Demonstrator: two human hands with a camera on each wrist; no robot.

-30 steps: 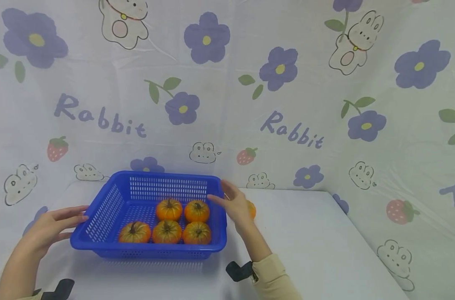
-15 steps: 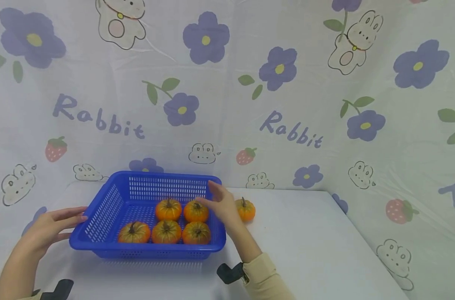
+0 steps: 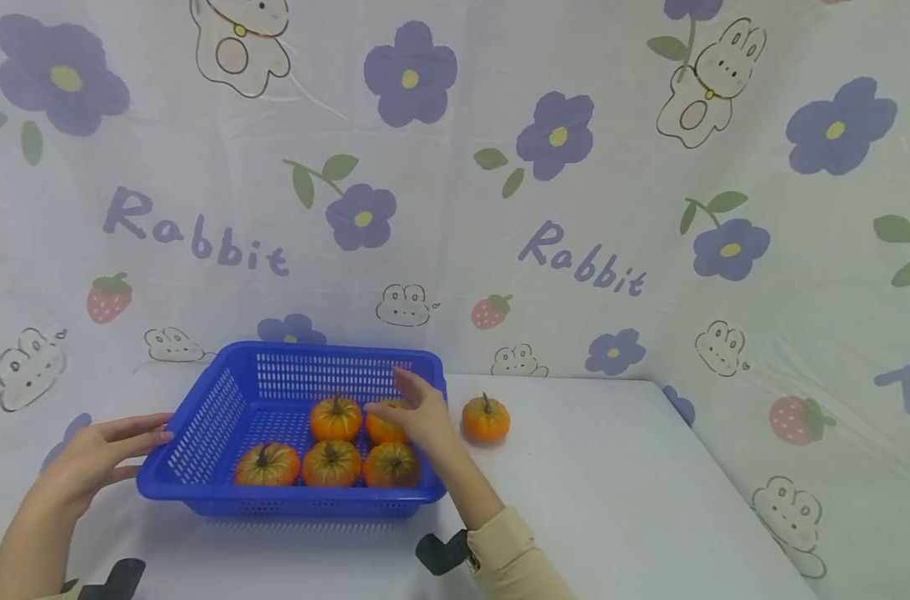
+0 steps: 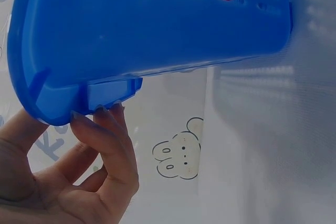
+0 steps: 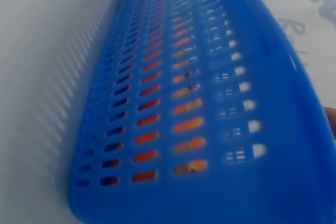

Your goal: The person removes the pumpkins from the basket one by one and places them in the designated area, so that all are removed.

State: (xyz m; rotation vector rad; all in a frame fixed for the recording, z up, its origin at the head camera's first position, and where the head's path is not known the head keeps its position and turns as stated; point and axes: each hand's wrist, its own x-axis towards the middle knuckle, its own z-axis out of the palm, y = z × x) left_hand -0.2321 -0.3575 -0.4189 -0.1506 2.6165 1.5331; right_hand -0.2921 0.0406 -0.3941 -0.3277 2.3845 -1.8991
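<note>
A blue slotted plastic basket (image 3: 275,493) sits on the white table, with several small orange pumpkins (image 3: 332,463) at its front and right. At its left side my left hand (image 3: 95,454) grips the rim; in the left wrist view the fingertips (image 4: 100,109) pinch at the tab under it. My right hand (image 3: 425,417) reaches over the right rim, fingers spread and loosely bent, with nothing held. It partly covers the back right pumpkin (image 3: 382,425). The right wrist view is mostly filled by the basket wall (image 5: 278,129), with orange showing through its slots.
One more pumpkin (image 3: 487,419) stands on the table (image 3: 612,492) just right of the basket. Behind the table hangs a white cloth (image 3: 455,167) printed with rabbits and flowers; it also runs along the right side.
My right hand has moved left from the basket's right rim to over the back right pumpkin, uncovering the pumpkin outside. My left hand and the basket stay nearly in place.
</note>
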